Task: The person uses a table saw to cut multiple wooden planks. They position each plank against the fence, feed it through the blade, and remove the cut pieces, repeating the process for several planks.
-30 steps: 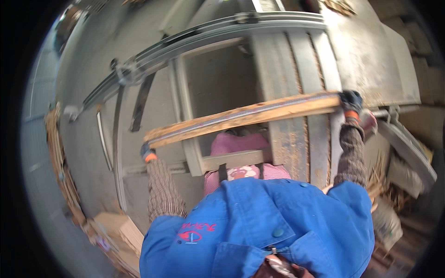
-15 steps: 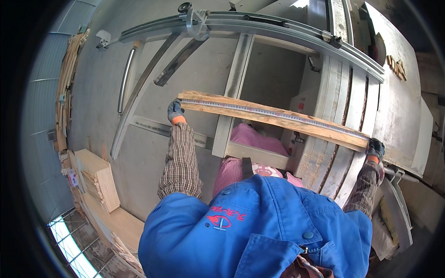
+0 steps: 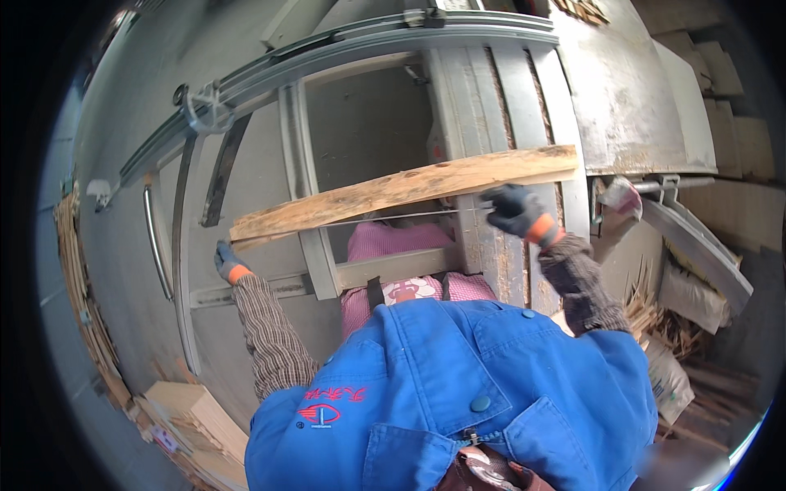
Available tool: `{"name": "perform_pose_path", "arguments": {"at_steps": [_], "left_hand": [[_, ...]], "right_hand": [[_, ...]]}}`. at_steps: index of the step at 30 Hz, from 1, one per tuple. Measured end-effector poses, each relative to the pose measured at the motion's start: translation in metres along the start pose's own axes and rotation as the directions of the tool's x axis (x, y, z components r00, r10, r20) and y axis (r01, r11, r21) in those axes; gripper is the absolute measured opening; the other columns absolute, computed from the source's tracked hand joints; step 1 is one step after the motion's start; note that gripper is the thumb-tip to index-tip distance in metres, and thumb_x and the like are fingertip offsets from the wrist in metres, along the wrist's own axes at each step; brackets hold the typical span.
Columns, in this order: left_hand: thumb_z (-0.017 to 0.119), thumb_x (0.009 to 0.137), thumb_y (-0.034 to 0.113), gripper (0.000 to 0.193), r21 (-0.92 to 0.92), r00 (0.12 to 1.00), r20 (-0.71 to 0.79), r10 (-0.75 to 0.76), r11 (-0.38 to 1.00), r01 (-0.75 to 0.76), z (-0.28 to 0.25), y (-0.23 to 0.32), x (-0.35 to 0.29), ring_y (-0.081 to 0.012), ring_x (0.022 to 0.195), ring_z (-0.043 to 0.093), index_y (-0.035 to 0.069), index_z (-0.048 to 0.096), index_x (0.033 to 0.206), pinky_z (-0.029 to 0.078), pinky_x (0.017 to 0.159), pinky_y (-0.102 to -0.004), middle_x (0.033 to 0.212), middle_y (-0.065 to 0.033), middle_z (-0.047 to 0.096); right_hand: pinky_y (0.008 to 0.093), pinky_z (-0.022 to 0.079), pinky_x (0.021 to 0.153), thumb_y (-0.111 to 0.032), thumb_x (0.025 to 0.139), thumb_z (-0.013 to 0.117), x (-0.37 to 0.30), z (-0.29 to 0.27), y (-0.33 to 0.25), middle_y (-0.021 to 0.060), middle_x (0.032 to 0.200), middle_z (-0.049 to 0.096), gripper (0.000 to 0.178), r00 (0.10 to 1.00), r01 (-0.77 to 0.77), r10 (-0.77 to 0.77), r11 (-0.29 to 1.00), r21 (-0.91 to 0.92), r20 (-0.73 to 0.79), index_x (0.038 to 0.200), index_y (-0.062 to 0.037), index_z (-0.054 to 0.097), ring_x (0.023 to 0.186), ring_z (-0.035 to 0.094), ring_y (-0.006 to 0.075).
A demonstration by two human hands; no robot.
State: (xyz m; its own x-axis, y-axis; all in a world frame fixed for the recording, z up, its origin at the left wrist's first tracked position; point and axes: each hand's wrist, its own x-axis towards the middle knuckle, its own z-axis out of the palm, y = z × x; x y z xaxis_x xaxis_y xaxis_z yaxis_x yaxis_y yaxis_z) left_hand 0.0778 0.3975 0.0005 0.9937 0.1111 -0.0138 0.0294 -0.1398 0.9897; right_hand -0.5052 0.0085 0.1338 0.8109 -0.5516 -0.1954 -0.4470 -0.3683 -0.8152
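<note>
A long wooden board (image 3: 393,188) lies across the metal frame and the slotted machine table, its right end higher in view. My left hand (image 3: 228,262), in a grey glove with an orange cuff, is closed at the board's left end, pinching the end of a tape measure. The thin steel tape (image 3: 393,216) runs edge-on along the board's near side, a little off its face. My right hand (image 3: 517,214), gloved alike, is closed where the tape ends, just below the board's right part. The tape's case is hidden in that glove.
A long metal rail (image 3: 327,45) with a clamp-like stop (image 3: 209,113) spans the far side. Metal sheet surface (image 3: 630,98) extends at the right. Stacked wooden panels (image 3: 192,409) stand at lower left, and wood scraps (image 3: 643,307) lie at right below a bent metal arm (image 3: 696,241).
My right hand has come off the board's right end and moved inward, shortening the tape. The tape has lifted off the board's face. The view has shifted to the right.
</note>
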Motion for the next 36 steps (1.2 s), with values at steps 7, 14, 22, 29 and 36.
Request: {"name": "perform_pose_path", "arguments": {"at_steps": [7, 14, 22, 29, 36], "left_hand": [[0.059, 0.097, 0.019, 0.026, 0.165, 0.874, 0.390, 0.290, 0.912, -0.377, 0.064, 0.089, -0.088, -0.0164, 0.086, 0.062, -0.006, 0.067, 0.098, 0.051, 0.081, -0.0323, 0.096, -0.0105, 0.069], [0.068, 0.083, 0.006, 0.024, 0.024, 0.462, 0.797, 0.388, 0.745, -0.666, 0.141, 0.151, -0.208, -0.0255, 0.097, 0.064, -0.001, 0.066, 0.105, 0.049, 0.089, -0.0364, 0.104, -0.0136, 0.067], [0.076, 0.079, 0.020, 0.039, -0.103, 0.098, 0.947, 0.305, 0.580, -0.808, 0.173, 0.207, -0.258, -0.0344, 0.105, 0.062, 0.003, 0.065, 0.112, 0.048, 0.094, -0.0428, 0.112, -0.0162, 0.065], [0.085, 0.064, 0.050, 0.105, -0.172, -0.139, 0.983, 0.120, 0.335, -0.926, 0.179, 0.133, -0.276, -0.0356, 0.127, 0.044, 0.008, 0.035, 0.147, 0.035, 0.108, -0.0486, 0.139, -0.0156, 0.047], [0.079, 0.072, 0.045, 0.089, -0.112, -0.128, 0.974, -0.186, 0.097, -0.989, 0.216, 0.110, -0.294, -0.0264, 0.111, 0.057, 0.012, 0.036, 0.143, 0.044, 0.098, -0.0417, 0.120, -0.0079, 0.055]], "right_hand": [[0.0392, 0.053, 0.085, -0.023, 0.079, 0.075, 0.001, 0.077, -0.053, 0.0123, 0.100, 0.066, 0.045, 1.000, 0.009, -0.014, 0.974, 0.225, 0.022, 0.122, -0.0149, 0.065, 0.095, 0.064, 0.0293], [0.0402, 0.053, 0.081, -0.025, 0.077, 0.072, -0.014, 0.091, -0.048, 0.0131, 0.100, 0.067, 0.035, 0.992, -0.053, 0.026, 0.971, 0.231, 0.121, 0.109, -0.0117, 0.071, 0.090, 0.065, 0.0297], [0.0378, 0.054, 0.081, -0.028, 0.077, 0.075, 0.008, 0.116, -0.074, 0.0130, 0.102, 0.070, 0.041, 0.959, -0.078, -0.005, 0.955, 0.285, 0.282, 0.114, -0.0121, 0.069, 0.091, 0.068, 0.0270], [0.0363, 0.054, 0.071, -0.031, 0.081, 0.072, -0.066, 0.057, 0.012, 0.0114, 0.088, 0.069, 0.036, 0.910, -0.412, 0.414, 0.897, 0.159, 0.024, 0.113, -0.0132, 0.070, 0.077, 0.066, 0.0238], [0.0435, 0.053, 0.077, -0.025, 0.078, 0.076, -0.106, 0.024, 0.049, 0.0160, 0.091, 0.070, 0.027, 0.947, -0.321, 0.312, 0.932, -0.169, -0.079, 0.099, -0.0084, 0.071, 0.085, 0.066, 0.0350]]}}
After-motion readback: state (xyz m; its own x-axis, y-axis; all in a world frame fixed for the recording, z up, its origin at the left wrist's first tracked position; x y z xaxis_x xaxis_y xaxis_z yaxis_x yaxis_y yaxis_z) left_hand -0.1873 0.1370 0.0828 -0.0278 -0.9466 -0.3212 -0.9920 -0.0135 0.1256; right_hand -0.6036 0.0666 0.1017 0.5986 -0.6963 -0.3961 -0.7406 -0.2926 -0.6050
